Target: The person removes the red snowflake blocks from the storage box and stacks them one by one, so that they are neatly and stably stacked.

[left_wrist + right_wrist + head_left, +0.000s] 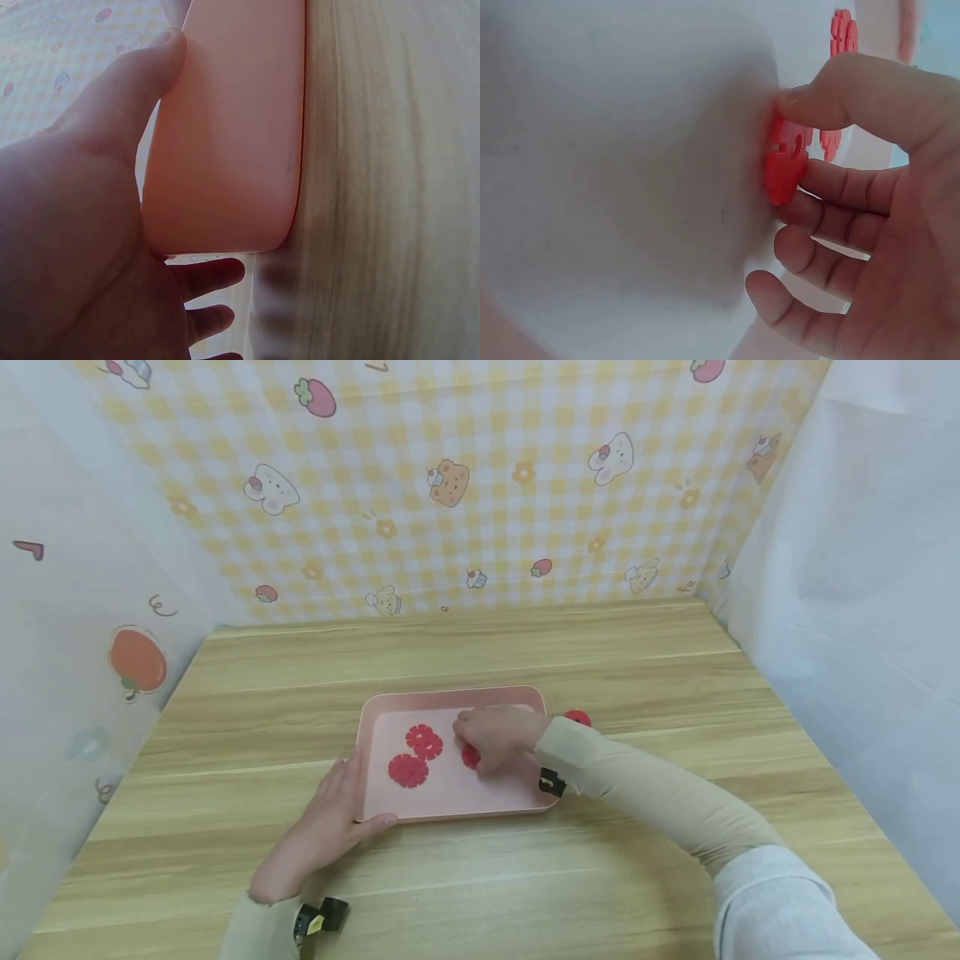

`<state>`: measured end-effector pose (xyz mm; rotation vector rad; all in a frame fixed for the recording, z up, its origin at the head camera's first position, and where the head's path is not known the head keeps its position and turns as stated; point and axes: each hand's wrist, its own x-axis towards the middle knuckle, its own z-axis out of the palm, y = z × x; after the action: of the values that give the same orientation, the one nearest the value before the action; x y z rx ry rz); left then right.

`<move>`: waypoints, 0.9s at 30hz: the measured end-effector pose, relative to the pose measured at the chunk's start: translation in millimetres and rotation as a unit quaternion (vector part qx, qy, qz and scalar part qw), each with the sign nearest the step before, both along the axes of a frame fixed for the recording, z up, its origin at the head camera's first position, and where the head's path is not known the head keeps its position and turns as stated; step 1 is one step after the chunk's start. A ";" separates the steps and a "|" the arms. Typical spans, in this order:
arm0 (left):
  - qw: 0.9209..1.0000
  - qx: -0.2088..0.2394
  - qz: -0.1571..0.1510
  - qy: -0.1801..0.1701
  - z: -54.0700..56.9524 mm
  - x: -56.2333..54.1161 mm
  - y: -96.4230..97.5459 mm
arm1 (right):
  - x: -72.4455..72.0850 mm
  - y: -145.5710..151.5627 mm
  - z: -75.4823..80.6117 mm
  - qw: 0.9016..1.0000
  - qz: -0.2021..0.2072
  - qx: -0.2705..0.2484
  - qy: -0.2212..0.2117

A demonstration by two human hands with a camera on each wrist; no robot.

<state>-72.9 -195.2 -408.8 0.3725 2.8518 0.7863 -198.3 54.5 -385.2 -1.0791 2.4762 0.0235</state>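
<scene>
A shallow pink tray [450, 700] stands on the table. Inside it my right hand [501, 735] pinches a red notched plastic disc [786, 161] between thumb and fingers, low over the tray's floor. Whether one disc or more is in that pinch, I cannot tell. Left of this hand in the tray lie more red notched discs [408, 771], some overlapping. My left hand [330, 814] rests against the tray's near left corner, its thumb along the front wall and its extended fingers along the left side, as the left wrist view shows with the tray's outer wall [225, 135].
Another red disc [577, 717] lies on the wooden table [300, 660] just outside the tray's right side, partly hidden by the right forearm. A yellow checked sheet [495, 527] covers the back, and pale sheets hang at both sides.
</scene>
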 end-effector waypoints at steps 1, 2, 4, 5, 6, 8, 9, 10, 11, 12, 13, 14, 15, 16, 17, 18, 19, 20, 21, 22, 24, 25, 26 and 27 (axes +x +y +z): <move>1.000 0.000 0.000 -0.001 0.0 -0.2 0.0 | -0.9 1.0 -0.4 1.000 -0.004 -0.003 -0.006; 1.000 0.000 -0.001 -0.001 -0.1 -0.1 -0.2 | -1.7 1.9 -0.5 1.000 -0.006 -0.006 -0.011; 1.000 0.000 -0.002 0.000 -0.2 -0.2 -0.5 | -3.1 3.5 1.5 1.000 -0.009 -0.012 -0.022; 1.000 -0.001 -0.002 0.000 -0.3 -0.3 -0.7 | -3.8 4.1 3.2 1.000 -0.009 -0.015 -0.023; 1.000 -0.002 -0.002 0.002 -0.3 -0.5 -0.7 | -4.4 4.4 5.6 1.000 -0.006 -0.017 -0.024; 1.000 0.000 -0.003 0.004 -0.4 -0.9 -0.8 | -5.2 5.0 11.2 1.000 -0.001 -0.021 -0.021; 1.000 0.000 -0.003 0.005 -0.3 -1.3 -0.6 | -5.4 5.3 14.3 1.000 0.000 -0.023 -0.017; 1.000 0.001 -0.004 0.005 -0.2 -1.4 -0.4 | -5.7 5.8 16.8 1.000 0.001 -0.024 -0.012; 1.000 0.002 -0.004 0.005 -0.1 -1.8 -0.3 | -5.9 6.4 19.1 1.000 0.002 -0.026 -0.009; 1.000 0.003 -0.004 0.005 -0.1 -1.8 -0.1 | -5.9 7.0 21.2 1.000 0.002 -0.027 -0.007; 1.000 0.005 -0.005 0.004 0.0 -1.9 -0.1 | -5.7 7.8 23.2 1.000 0.002 -0.029 -0.006; 1.000 0.004 -0.004 0.003 0.1 -1.8 -0.1 | -5.8 8.9 24.8 0.999 -0.001 -0.032 -0.005; 1.000 0.005 -0.005 0.003 0.1 -1.9 -0.1 | -5.8 10.1 26.3 0.999 -0.006 -0.034 -0.005; 1.000 0.005 -0.005 0.003 0.2 -1.8 -0.1 | -5.7 11.5 27.8 0.999 -0.012 -0.037 -0.006; 1.000 0.005 -0.006 0.003 0.1 -1.6 -0.3 | -5.6 13.0 29.1 0.999 -0.020 -0.043 -0.011; 1.000 0.005 -0.006 0.003 0.0 -1.3 -0.5 | -5.6 14.7 30.2 0.998 -0.027 -0.049 -0.013; 1.000 0.005 -0.006 0.003 -0.1 -1.3 -0.6 | -5.8 16.6 31.0 0.998 -0.032 -0.058 -0.013; 1.000 0.006 -0.006 0.003 -0.2 -1.2 -0.7 | -6.0 18.7 31.7 0.997 -0.039 -0.067 -0.014; 1.000 0.006 -0.006 0.003 -0.4 -1.3 -0.7 | -6.0 20.9 32.3 0.996 -0.044 -0.077 -0.013; 1.000 0.007 -0.005 0.002 -0.5 -1.2 -0.8 | -6.0 23.4 33.0 0.995 -0.047 -0.088 -0.012; 1.000 0.008 -0.003 0.001 -1.1 -1.2 -0.8 | -6.5 28.5 33.4 0.993 -0.049 -0.110 -0.004; 1.000 0.009 -0.003 0.001 -1.4 -1.4 -0.8 | -6.8 31.3 33.5 0.991 -0.049 -0.121 0.000; 1.000 0.009 -0.003 0.002 -1.8 -1.4 -0.8 | -6.9 34.1 33.8 0.990 -0.052 -0.133 0.002; 1.000 0.008 -0.003 0.003 -2.2 -1.3 -0.8 | -7.1 36.9 34.0 0.988 -0.052 -0.143 0.006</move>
<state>-74.2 -196.0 -411.0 0.3845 2.8501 0.8077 -205.4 91.4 -351.1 -1.0591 2.5980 -0.3685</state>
